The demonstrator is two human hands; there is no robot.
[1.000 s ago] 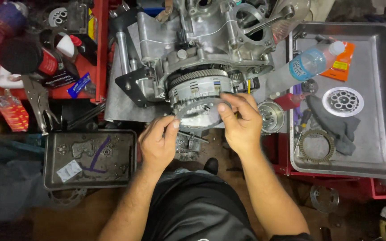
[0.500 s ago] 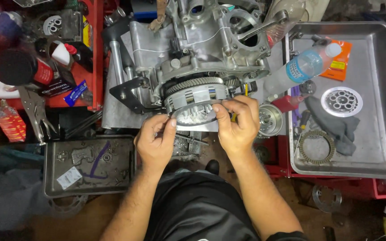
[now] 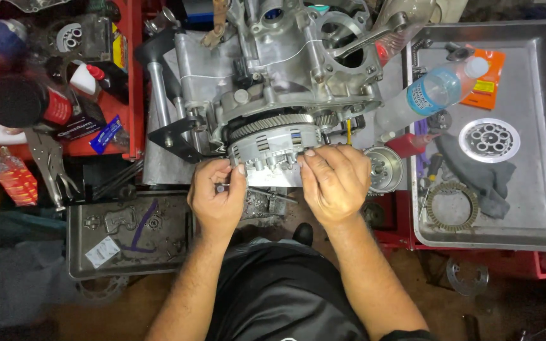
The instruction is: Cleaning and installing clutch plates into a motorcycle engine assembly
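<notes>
pressing in from both sides, the left hand [image 3: 216,197] and right hand [image 3: 333,183] close their fingers on the near rim of the round grey metal clutch assembly [image 3: 272,146], which sits on the near face of the silver metal engine casing [image 3: 273,69]. below the left hand lies a dark flat metal tray [image 3: 127,237]. further right, a large steel tray [image 3: 538,208] carries a ring-shaped friction plate [image 3: 452,206] near its front edge, a grey rag [image 3: 475,173], a perforated silver disc [image 3: 489,140] and a clear plastic bottle [image 3: 428,95].
</notes>
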